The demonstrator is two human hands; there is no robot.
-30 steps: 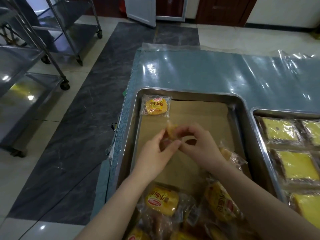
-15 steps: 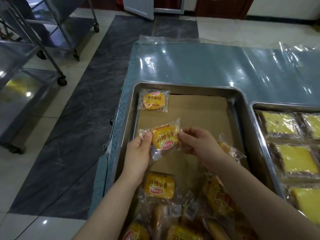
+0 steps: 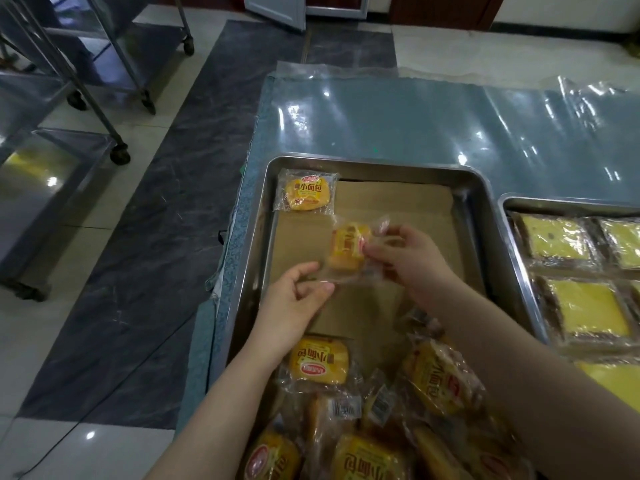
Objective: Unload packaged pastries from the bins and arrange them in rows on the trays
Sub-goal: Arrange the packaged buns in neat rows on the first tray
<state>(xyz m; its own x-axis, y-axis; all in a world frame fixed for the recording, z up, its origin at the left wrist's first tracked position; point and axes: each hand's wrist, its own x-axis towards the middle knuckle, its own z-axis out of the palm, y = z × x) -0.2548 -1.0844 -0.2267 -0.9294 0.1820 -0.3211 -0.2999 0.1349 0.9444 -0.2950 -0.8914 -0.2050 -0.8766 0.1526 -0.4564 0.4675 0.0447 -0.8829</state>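
Both hands hold one packaged pastry [image 3: 348, 249] just above the brown paper liner [image 3: 398, 209] of the left tray [image 3: 381, 164], toward its far left part; left hand [image 3: 294, 299] pinches the near left corner of the clear wrapper between thumb and curled forefinger; right hand [image 3: 412, 261] pinches the wrapper's right edge with curled fingertips; the packet is tilted, its yellow label turned sideways and too blurred to read. One packet already lies flat [image 3: 306, 195] in the tray's far left corner, just beyond the held one and apart from it; its label reads 小面包 under a red oval logo whose lettering I cannot make out. A loose pile of packets [image 3: 322, 362] fills the near end of the tray; the same 小面包 shows there upside down, with the red oval mark and barcode stickers on some wrappers. The right tray [image 3: 519, 202] holds yellow cake slices [image 3: 554, 237] in clear wrap, set in rows. Both trays sit on a table under shiny plastic sheet [image 3: 381, 116]; wheeled steel racks [image 3: 104, 64] stand on the floor far left. Against half a second ago: the packet was spread face up between the hands, label legible; it now sits a little farther out, nearer the placed packet, and rotated; the left grip has shifted from the wrapper's side edge to its near corner.
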